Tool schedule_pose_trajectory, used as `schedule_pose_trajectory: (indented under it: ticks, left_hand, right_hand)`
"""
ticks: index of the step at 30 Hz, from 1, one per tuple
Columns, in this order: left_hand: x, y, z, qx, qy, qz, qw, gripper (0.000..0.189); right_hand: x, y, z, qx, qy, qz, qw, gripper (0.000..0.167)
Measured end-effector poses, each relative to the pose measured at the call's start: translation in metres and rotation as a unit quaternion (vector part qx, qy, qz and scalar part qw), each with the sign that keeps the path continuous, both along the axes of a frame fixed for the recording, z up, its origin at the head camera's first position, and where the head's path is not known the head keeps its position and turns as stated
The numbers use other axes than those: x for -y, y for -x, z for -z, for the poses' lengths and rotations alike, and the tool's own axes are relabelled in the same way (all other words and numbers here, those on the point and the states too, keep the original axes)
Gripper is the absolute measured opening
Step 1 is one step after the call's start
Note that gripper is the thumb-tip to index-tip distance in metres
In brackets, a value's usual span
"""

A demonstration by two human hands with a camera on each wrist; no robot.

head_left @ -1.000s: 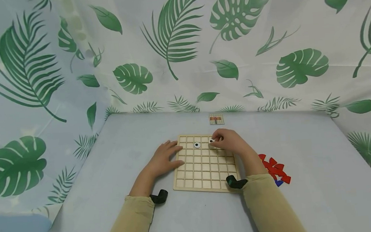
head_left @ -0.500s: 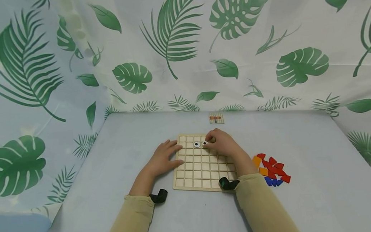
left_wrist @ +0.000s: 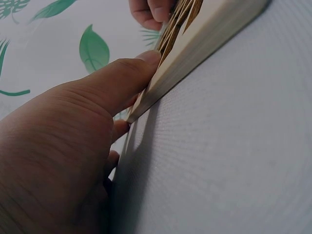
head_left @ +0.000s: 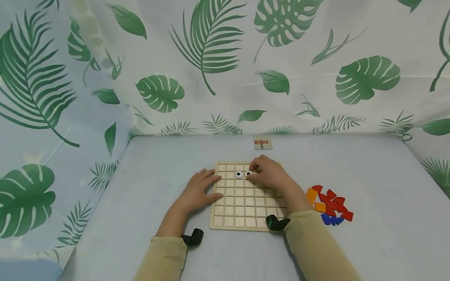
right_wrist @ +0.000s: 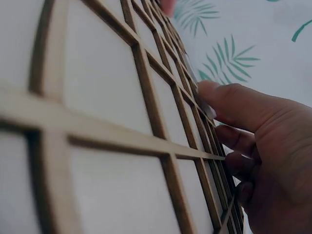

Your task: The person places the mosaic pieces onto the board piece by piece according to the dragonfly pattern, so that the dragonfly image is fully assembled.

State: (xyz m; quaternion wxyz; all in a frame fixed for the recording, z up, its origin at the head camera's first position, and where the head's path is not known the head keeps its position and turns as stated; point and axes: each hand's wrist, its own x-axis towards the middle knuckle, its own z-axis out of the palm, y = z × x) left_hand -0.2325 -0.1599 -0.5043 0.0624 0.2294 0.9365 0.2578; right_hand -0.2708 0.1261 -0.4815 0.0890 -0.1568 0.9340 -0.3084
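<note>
A wooden grid board (head_left: 240, 221) with square cells lies flat on the table. One round white eye piece (head_left: 238, 174) with a black dot sits in a cell near its far side. Just right of it, my right hand (head_left: 271, 173) pinches a second eye piece (head_left: 248, 173) at the board's surface. In the right wrist view, the thumb and fingertips of the right hand (right_wrist: 278, 131) meet the grid around a pale piece edge (right_wrist: 208, 108). My left hand (head_left: 195, 194) rests its spread, fairly straight fingers on the left edge; in the left wrist view its thumb (left_wrist: 122, 78) lies over the rim.
To the right of the right forearm lie loose red pieces (head_left: 333, 204), orange pieces (head_left: 320, 207) and blue pieces (head_left: 326, 219). A small pattern card (head_left: 262, 143) lies beyond the board. A leaf-printed cloth (head_left: 219, 58) hangs behind the table.
My right hand has moved left with the eye piece, from over a cell further right to beside the first one, uncovering the orange and blue pieces. The left hand stays put.
</note>
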Motion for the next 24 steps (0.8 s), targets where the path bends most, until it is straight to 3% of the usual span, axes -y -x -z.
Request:
schedule_pose_trajectory:
  ticks: [9, 24]
  left_hand:
    - [0.0004, 0.001, 0.0008, 0.002, 0.001, 0.0, 1.0, 0.064]
    - [0.0007, 0.0006, -0.0018, 0.008, 0.007, 0.004, 0.9999, 0.064]
  right_hand:
    - [-0.0094, 0.0032, 0.0019, 0.019, 0.043, -0.01, 0.9989, 0.019]
    - [-0.0079, 0.0024, 0.0025, 0.021, 0.04, 0.001, 0.999, 0.015]
